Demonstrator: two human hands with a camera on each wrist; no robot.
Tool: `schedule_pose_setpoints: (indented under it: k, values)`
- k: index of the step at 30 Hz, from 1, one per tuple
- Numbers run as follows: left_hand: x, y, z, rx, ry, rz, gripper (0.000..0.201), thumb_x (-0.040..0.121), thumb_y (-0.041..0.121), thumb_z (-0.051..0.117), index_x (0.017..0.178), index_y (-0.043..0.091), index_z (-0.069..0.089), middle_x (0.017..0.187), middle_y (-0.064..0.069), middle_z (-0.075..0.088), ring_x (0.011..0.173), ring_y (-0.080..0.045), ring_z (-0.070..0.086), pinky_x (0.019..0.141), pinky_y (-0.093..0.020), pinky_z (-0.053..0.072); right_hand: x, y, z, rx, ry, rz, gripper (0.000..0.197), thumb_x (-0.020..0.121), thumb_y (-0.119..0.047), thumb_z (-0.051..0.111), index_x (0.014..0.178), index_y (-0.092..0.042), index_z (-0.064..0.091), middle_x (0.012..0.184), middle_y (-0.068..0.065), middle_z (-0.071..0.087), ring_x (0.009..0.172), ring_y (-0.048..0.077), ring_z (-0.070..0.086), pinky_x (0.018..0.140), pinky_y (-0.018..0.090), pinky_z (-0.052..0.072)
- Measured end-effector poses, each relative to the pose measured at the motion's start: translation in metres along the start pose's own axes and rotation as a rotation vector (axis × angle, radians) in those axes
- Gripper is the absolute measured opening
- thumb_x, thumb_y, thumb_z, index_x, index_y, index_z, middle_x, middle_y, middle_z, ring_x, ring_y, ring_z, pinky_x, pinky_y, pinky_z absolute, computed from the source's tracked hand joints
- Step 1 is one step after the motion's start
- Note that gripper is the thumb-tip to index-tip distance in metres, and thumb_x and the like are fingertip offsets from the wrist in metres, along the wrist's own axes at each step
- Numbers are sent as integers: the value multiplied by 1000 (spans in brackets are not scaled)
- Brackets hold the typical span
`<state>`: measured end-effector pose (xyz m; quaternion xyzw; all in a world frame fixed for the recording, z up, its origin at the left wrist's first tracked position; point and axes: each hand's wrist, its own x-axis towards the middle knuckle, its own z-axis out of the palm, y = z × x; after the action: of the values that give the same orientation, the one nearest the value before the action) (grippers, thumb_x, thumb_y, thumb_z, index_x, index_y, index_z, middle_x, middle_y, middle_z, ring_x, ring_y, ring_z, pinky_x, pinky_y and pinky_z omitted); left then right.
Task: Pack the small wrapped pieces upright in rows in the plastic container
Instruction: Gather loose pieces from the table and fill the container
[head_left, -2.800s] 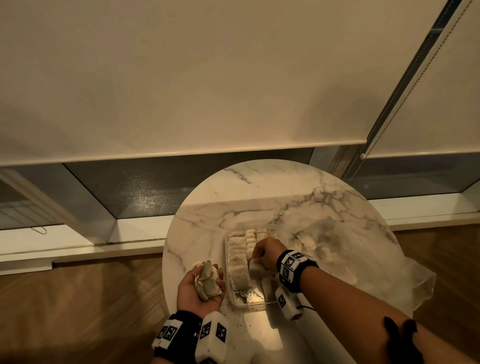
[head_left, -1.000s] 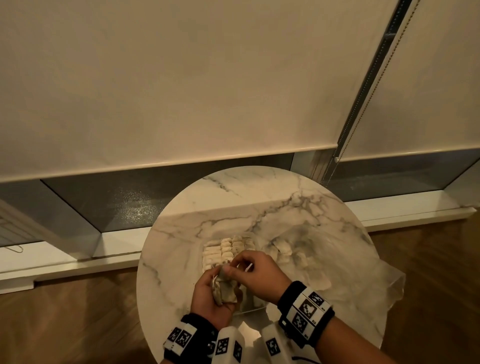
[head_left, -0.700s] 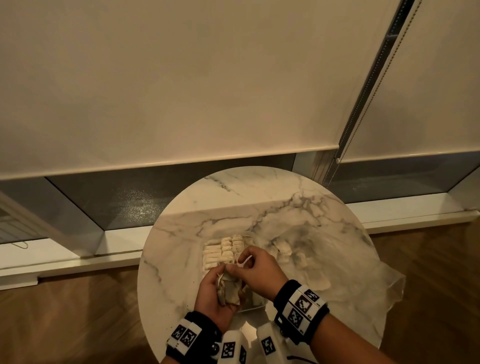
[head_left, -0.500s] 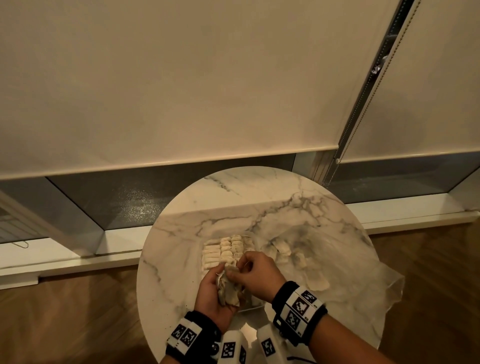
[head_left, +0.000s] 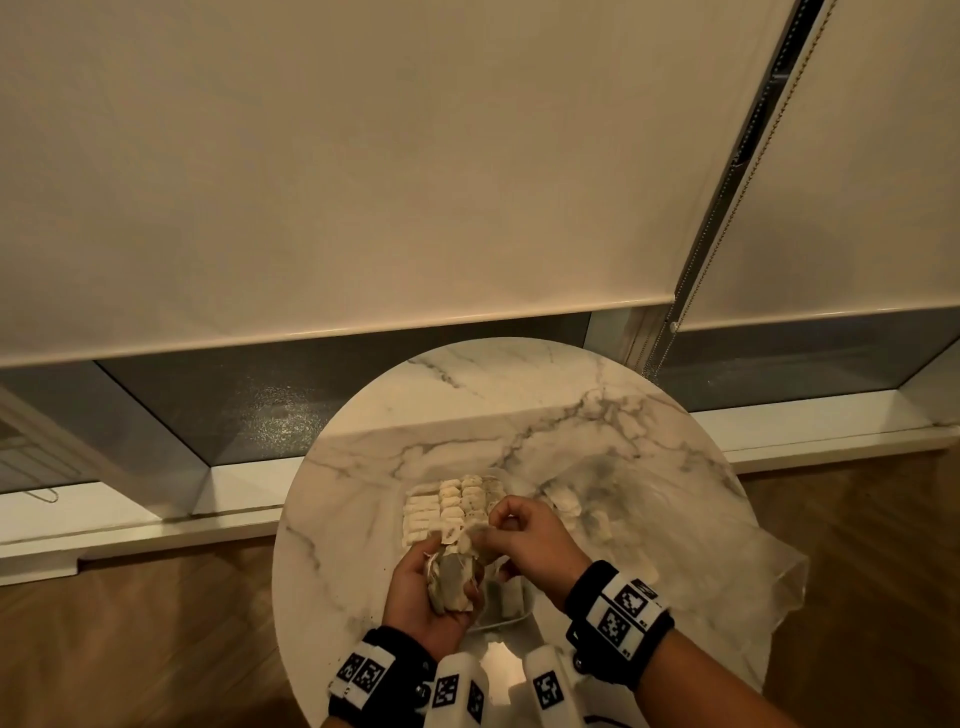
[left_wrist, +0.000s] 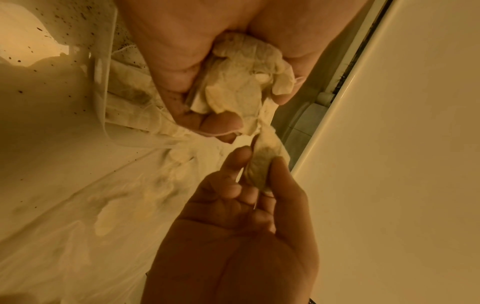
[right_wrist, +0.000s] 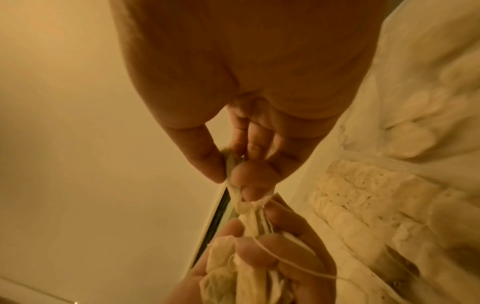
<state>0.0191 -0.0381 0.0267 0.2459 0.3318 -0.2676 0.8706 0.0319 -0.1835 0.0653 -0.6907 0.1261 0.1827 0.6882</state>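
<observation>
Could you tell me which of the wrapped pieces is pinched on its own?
The single piece between the right hand's fingertips; the others are bunched in the left hand or packed in the container.

On a round marble table (head_left: 467, 415), a clear plastic container (head_left: 511, 616) holds rows of small wrapped pieces (head_left: 447, 506) standing upright at its far end. Above its near end, the left hand (head_left: 421, 597) grips a bunch of pieces (head_left: 452, 579), and the right hand (head_left: 524, 535) pinches one at the top of that bunch. A crumpled clear plastic bag (head_left: 727, 561) lies on the table's right side.
</observation>
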Motion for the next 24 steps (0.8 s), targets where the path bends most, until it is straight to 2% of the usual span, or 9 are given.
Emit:
schedule_pose_setpoints:
  k: [1,4,9,12,14,16,19,21,24]
  values:
    - [-1,0,1,4,-7,1,52,94,33,51,139,7,55,99,-14,71,68,-26,66,53,-28,48,0,-1,0,53,-3,16,18,85,-1,70,81,-10,55,70,10,62,62,20,61,45,25,45]
    - [-7,-1,5,0,-30,-2,47,97,31,47,136,7,54,84,-16,70,57,-26,66,42,-26,49,-2,-5,-2,199,-34,51,17,85,5,64,96,-7,58,70,9,64,63,24,61,49,27,48]
    - [-6,1,2,-10,-23,-12,52,90,30,52,137,9,53,84,-15,68,56,-26,64,41,-26,47,-4,-9,-4,314,-120,68,38,85,14,52,110,-9,70,69,4,61,69,25,63,57,33,54]
    - [-6,3,0,-18,-22,-15,51,87,29,54,134,9,54,85,-15,67,57,-27,64,41,-26,47,-6,-11,-3,305,-136,76,31,87,13,52,106,-2,71,79,9,64,69,22,66,59,32,56]
    - [-6,4,-2,-18,-14,-18,51,84,29,56,131,10,55,87,-15,66,59,-27,63,41,-26,47,-6,-9,-2,304,-129,80,21,89,9,56,100,0,71,79,14,64,70,22,66,59,31,55]
    - [-4,5,-5,-23,-5,-27,50,84,29,56,130,10,55,91,-14,65,62,-27,63,42,-27,47,-4,-7,-2,308,-108,88,16,89,6,59,98,0,71,77,14,65,69,22,66,60,31,55]
    - [-4,7,-8,-45,16,-30,48,85,29,57,129,8,57,93,-14,65,67,-27,62,43,-27,47,-1,-2,-2,281,-55,63,13,88,-1,64,94,-4,75,75,9,67,70,19,64,69,32,54]
    - [-5,9,-11,-56,30,-27,41,87,29,56,121,7,59,89,-13,65,65,-26,62,43,-27,48,3,0,-3,227,11,4,13,87,-3,66,92,-7,78,82,7,73,76,16,66,72,27,54]
    - [-6,12,-15,-68,41,-31,36,89,29,54,114,4,61,88,-13,64,60,-26,63,44,-26,48,9,3,-5,165,90,-75,16,83,8,66,92,0,77,85,11,77,79,18,73,68,19,54]
